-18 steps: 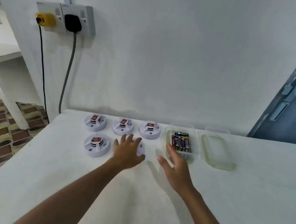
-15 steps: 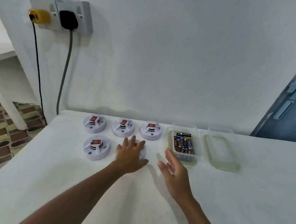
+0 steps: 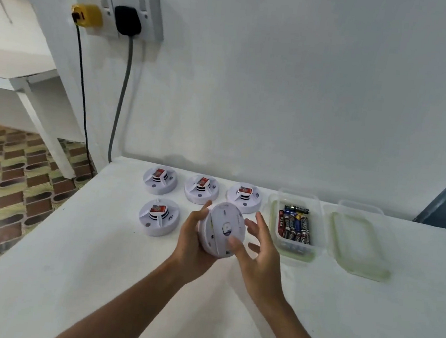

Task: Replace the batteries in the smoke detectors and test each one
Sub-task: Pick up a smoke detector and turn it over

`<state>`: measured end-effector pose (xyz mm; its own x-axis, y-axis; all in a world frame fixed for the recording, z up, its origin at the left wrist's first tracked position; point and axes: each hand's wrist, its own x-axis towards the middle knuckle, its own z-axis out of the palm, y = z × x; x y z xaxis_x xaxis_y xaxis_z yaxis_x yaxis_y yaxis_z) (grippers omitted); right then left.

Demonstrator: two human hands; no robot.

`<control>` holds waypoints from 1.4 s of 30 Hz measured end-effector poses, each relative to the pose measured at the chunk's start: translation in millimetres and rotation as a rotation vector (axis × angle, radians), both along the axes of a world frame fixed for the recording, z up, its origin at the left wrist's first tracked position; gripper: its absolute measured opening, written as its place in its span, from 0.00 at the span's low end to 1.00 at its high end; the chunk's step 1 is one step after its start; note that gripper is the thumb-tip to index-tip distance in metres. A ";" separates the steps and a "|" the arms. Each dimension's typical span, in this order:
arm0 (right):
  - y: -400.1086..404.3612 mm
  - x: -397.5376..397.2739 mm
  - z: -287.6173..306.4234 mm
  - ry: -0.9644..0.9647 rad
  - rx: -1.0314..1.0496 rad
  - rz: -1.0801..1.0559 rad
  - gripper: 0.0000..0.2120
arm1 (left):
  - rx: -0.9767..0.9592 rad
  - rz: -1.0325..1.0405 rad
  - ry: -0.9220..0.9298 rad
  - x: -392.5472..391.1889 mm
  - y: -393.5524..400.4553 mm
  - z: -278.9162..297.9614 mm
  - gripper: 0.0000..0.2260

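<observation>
smoke detector (image 3: 223,228) tilted, underside toward camera

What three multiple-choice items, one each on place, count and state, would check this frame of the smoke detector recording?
1. Where is the open battery box?
A. Left of the detectors
B. Right of the detectors
C. On the floor

2. How many detectors lie on the table?
A. Four
B. Two
C. Six

3. The lifted detector is:
A. Flat on the table
B. Held tilted by the left hand
C. Inside the box

Key: 1 B, it sits beside the right-hand detector; 2 A, three behind, one in front; 3 B, its underside faces the camera, right hand open alongside.
</observation>
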<state>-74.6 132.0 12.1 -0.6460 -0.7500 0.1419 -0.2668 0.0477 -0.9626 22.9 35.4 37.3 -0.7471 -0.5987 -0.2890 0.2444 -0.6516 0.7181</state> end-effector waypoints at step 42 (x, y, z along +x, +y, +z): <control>-83.4 4.2 -27.8 0.755 0.636 0.094 0.10 | 0.099 0.453 0.008 24.7 -54.6 -2.8 0.16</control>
